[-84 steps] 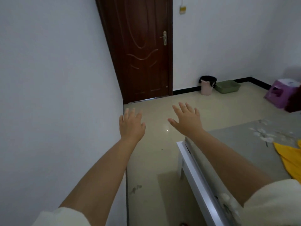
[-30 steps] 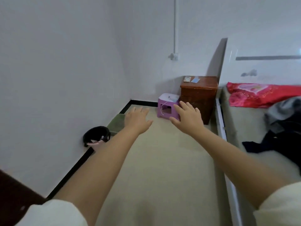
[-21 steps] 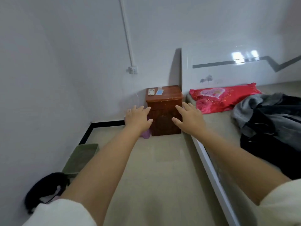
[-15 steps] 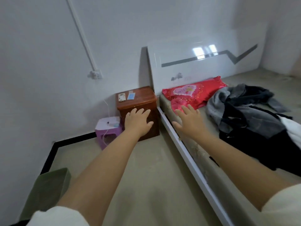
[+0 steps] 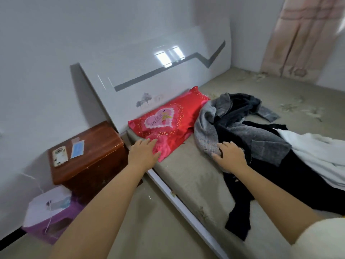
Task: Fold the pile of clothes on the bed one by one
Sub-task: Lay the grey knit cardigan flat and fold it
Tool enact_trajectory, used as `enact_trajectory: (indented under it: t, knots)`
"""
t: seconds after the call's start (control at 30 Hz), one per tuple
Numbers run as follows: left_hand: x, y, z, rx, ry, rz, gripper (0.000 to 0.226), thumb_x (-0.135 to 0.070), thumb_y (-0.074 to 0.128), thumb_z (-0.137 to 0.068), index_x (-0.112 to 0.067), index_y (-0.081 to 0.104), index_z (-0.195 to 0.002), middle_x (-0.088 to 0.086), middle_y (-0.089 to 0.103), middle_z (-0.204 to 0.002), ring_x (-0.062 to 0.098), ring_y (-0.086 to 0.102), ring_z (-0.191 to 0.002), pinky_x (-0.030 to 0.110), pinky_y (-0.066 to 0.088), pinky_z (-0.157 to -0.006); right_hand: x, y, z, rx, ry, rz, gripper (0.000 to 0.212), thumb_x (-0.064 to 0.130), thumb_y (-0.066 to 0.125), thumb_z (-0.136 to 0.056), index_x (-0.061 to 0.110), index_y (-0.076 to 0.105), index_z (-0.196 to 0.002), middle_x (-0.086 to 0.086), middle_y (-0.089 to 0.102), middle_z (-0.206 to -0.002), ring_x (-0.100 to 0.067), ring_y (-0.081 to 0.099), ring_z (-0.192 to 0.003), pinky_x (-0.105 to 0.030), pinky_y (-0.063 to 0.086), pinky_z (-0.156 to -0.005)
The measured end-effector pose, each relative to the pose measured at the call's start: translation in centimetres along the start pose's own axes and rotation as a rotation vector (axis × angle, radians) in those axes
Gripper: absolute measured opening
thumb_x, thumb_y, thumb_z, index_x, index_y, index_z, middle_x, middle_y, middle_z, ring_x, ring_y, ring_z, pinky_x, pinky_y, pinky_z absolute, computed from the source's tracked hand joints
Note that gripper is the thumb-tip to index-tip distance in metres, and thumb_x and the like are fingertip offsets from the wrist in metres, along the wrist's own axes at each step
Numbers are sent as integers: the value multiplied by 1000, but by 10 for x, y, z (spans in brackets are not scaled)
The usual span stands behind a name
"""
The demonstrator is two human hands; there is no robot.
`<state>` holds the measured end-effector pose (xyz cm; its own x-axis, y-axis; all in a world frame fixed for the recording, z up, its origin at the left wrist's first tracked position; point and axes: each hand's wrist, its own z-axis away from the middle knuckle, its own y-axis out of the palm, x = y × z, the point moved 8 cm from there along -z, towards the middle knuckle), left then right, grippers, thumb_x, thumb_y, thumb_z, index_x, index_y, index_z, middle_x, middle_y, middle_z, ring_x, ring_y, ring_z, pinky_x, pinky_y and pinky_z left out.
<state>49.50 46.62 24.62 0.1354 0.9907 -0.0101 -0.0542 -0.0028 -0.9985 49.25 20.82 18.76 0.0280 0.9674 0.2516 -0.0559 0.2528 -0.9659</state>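
Since half a second ago the view has swung right across the bed [image 5: 188,171], and both outstretched hands now lie over it instead of beside it. The pile of clothes [image 5: 265,139] sprawls on the right half of the mattress: a grey knit on top, black garments beneath, a white piece at the right edge. Over the pile's near left edge hovers the right hand [image 5: 230,156], fingers spread and holding nothing (whether it touches the knit, I cannot tell). Just left, the left hand [image 5: 143,153] reaches flat to the corner of a red pillow [image 5: 168,120] whose pink heart reads "miss". Behind stands a white headboard [image 5: 149,71]; far left, a brown nightstand [image 5: 87,152] and purple stool [image 5: 48,214].
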Motion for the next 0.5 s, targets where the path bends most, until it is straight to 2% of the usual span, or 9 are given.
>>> enact_trajectory:
  t: [0.1, 0.17, 0.27, 0.4, 0.5]
  knots:
    - [-10, 29, -66, 51, 104, -29, 58, -48, 30, -95, -20, 24, -145, 1, 30, -150, 21, 23, -138, 34, 20, -113, -38, 14, -41, 36, 128, -4, 54, 45, 41, -94, 17, 36, -140, -3, 37, -145, -24, 26, -137, -42, 30, -108]
    - [-15, 56, -107, 103, 166, -68, 70, -61, 19, -88, -21, 23, -145, 1, 30, -150, 19, 24, -138, 35, 19, -114, -63, 25, -63, 44, 204, -14, 53, 46, 42, -93, 18, 37, -139, -3, 40, -143, -23, 31, -135, -41, 33, -106]
    - [-28, 91, -176, 181, 241, -81, 77, -66, 14, -83, -23, 23, -145, 1, 29, -150, 20, 22, -139, 34, 18, -114, -101, 45, -93, 70, 346, -50, 53, 44, 42, -94, 17, 38, -138, -3, 42, -141, -21, 36, -131, -38, 37, -103]
    - [-65, 118, -267, 246, 418, -75, 57, -48, 34, -95, -23, 24, -145, 1, 27, -151, 23, 20, -139, 35, 21, -112, -145, 75, -123, 78, 570, -173, 54, 44, 43, -94, 13, 39, -138, -6, 44, -140, -24, 40, -128, -38, 38, -102]
    - [-97, 149, -320, 346, 556, -79, 56, -46, 33, -96, -22, 22, -145, 2, 26, -151, 23, 18, -140, 36, 20, -113, -169, 99, -130, 56, 780, -305, 55, 41, 44, -94, 9, 38, -138, -10, 43, -140, -28, 41, -127, -38, 39, -100]
